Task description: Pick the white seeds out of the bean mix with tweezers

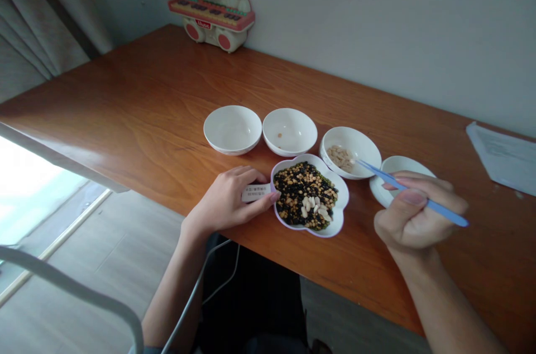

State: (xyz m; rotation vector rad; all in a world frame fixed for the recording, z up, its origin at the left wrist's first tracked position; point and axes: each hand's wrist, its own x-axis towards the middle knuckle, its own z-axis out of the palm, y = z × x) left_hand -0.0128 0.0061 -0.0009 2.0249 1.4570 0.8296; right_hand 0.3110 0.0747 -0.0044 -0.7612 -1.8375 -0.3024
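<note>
Four bowls (295, 133) behind and right of the dish (341, 195) (the rightmost (406, 164) perhaps touching its neighbour (365, 146)).

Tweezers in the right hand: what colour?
The tweezers are blue; the head view shows them best.

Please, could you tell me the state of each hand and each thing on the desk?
Dish: upright, holding dark and tan beans, white pieces on top.
Leftmost bowl: upright.
Second bowl: upright, small bit inside.
Third bowl: upright, pale pieces inside.
Fourth bowl: partly hidden.
Left hand: gripping the dish's handle.
Right hand: closed on tweezers.
Tweezers: tips at third bowl; grip unclear.
Toy: standing upright.
Sheet: lying down.
</note>
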